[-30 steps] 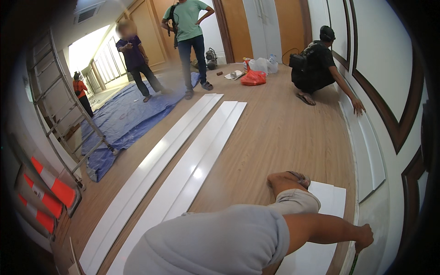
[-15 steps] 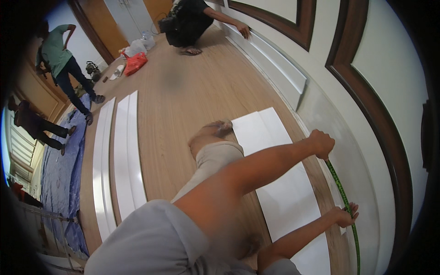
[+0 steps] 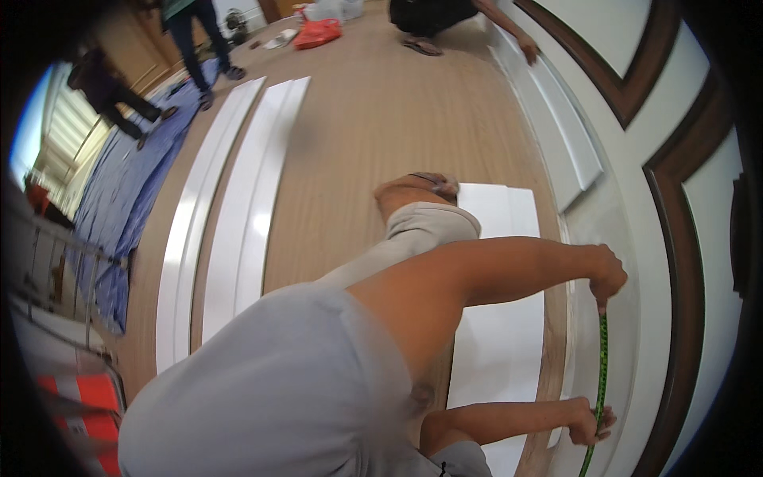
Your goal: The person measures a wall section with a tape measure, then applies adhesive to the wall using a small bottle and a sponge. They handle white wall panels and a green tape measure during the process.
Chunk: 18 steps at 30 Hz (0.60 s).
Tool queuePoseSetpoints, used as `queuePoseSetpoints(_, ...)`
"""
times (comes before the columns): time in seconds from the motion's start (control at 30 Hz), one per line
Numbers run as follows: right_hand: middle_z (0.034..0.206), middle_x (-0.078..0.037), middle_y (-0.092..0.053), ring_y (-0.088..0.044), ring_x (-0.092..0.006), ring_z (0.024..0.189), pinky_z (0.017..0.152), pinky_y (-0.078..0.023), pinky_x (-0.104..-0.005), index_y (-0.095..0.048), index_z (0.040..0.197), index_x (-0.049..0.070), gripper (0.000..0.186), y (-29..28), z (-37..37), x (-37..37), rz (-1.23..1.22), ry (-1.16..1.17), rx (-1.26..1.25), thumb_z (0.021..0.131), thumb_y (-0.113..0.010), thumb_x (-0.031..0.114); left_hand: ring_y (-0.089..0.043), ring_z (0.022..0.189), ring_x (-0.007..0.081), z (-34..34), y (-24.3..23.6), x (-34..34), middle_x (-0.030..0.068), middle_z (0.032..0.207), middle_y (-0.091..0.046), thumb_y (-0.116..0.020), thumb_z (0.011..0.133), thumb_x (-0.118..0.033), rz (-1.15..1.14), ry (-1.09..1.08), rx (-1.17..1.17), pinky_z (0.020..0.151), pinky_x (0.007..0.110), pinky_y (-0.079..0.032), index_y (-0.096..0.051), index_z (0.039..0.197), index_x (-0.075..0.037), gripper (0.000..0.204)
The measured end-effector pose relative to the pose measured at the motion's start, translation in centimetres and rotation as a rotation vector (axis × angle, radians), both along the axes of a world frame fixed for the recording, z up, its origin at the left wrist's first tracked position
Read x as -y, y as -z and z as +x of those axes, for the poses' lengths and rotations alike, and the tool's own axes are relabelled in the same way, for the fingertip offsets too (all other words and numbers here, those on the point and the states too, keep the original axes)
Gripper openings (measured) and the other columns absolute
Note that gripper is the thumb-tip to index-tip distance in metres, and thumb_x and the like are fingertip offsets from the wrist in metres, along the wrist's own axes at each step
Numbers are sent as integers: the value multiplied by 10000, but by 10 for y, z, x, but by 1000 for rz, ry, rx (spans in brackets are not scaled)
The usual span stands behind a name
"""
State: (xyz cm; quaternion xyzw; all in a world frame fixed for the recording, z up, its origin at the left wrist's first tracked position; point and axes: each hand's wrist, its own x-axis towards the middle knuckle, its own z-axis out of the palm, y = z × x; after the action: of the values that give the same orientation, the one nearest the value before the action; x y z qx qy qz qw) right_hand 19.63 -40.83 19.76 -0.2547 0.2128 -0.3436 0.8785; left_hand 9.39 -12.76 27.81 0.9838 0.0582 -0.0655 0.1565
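Observation:
A green tape measure's blade (image 3: pixel 602 350) runs along the lower white wall (image 3: pixel 621 350), bowing slightly. At its upper visible end my left hand (image 3: pixel 610 273) is closed in a fist round the blade. Lower down, my right hand (image 3: pixel 586 423) grips the same blade between thumb and palm, its other fingers partly stretched toward the wall. The tape leaves the picture at the bottom edge, and its case is not visible. Beneath my arms a wide white panel (image 3: pixel 501 350) lies on the wood floor, my foot (image 3: pixel 429 187) beside its far end.
Two long white boards (image 3: pixel 258 199) lie to the left. A blue sheet (image 3: pixel 147 191) covers floor beyond them. A crouching co-worker's hand (image 3: pixel 528 49) touches a white strip (image 3: pixel 568 119) along the wall. Two people stand far left. A red bag (image 3: pixel 318 33) sits at the back.
My view has turned and shifted, so the boards and people sit higher in it. Both hands stay on the tape. A red-and-white striped object has come into view at lower left.

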Motion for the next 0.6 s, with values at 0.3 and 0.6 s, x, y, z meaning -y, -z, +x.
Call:
queuePoseSetpoints(0.3,827,-280,-702,-729,-339,722,678,-649,-427,-632,921,-186,445,-101,-94,-90,-317,-48,374,929,-459,224,-697,1008,269,-60,-62,19,67,998,-751,-759,813,-574,-272,-62,140,847,419,-540,-788,1002,-158,458)
queuePoseSetpoints(0.6,880,-303,-703,-745,-361,887,834,-640,-471,-604,1038,-212,778,-172,-176,-114,-688,-54,610,1061,-199,451,-693,835,235,-174,-92,0,81,843,-741,-735,877,-517,-524,-71,219,748,377,-532,-772,944,-51,472)
